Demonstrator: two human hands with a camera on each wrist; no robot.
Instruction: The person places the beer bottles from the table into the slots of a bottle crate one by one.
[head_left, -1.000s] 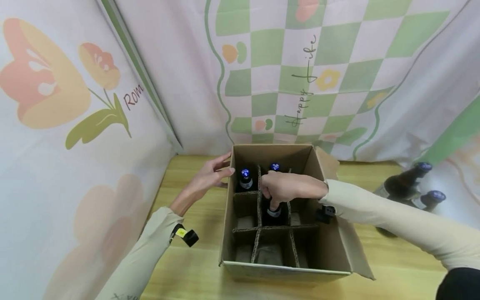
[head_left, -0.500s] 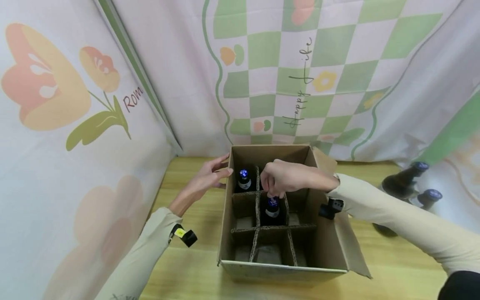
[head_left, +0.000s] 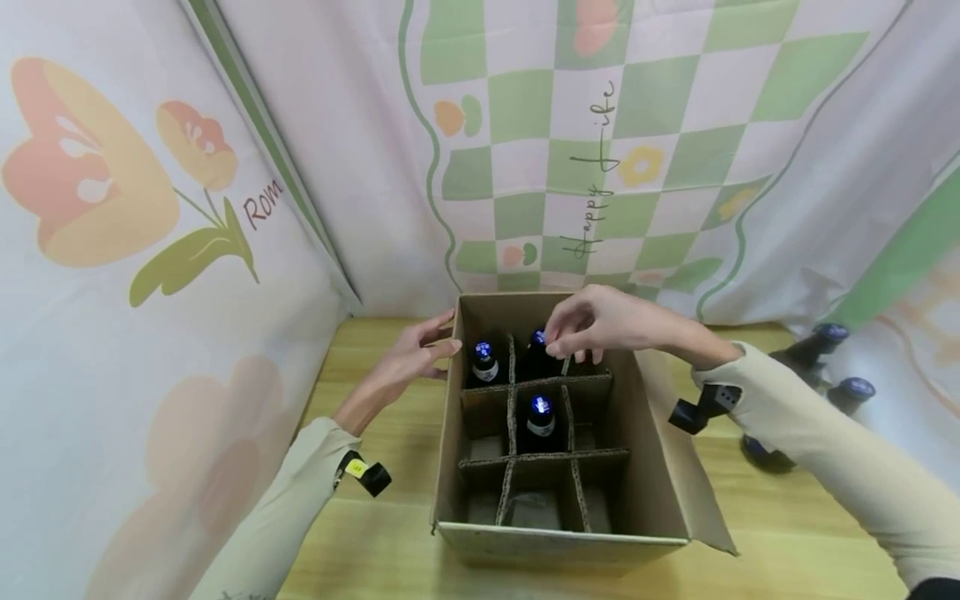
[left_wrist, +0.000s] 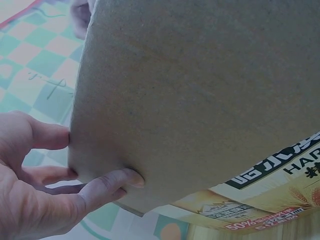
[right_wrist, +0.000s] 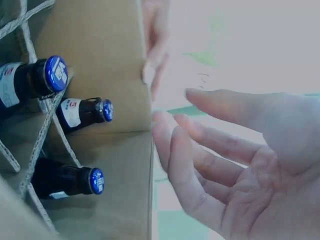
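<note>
An open cardboard box (head_left: 651,467) stands on the table, split into cells by cardboard dividers. Three dark bottles with blue caps are in it: a bottle (head_left: 483,367) in the back left cell, a bottle (head_left: 536,354) in the back middle one, partly behind my right hand, and a bottle (head_left: 541,425) in the centre cell. My left hand (head_left: 408,358) holds the box's back left corner, thumb (left_wrist: 117,181) on the side panel and fingers at the edge. My right hand (head_left: 611,321), fingers loosely bent and holding nothing, is over the back of the box.
More dark blue-capped bottles (head_left: 851,394) are at the right, partly behind my right sleeve (head_left: 832,467). A box flap (head_left: 708,492) sticks out on the right side. A patterned curtain (head_left: 525,167) hangs close behind the box.
My right hand has let go of the centre bottle's cap and moved up, back and to the right. The left hand stays at the box corner.
</note>
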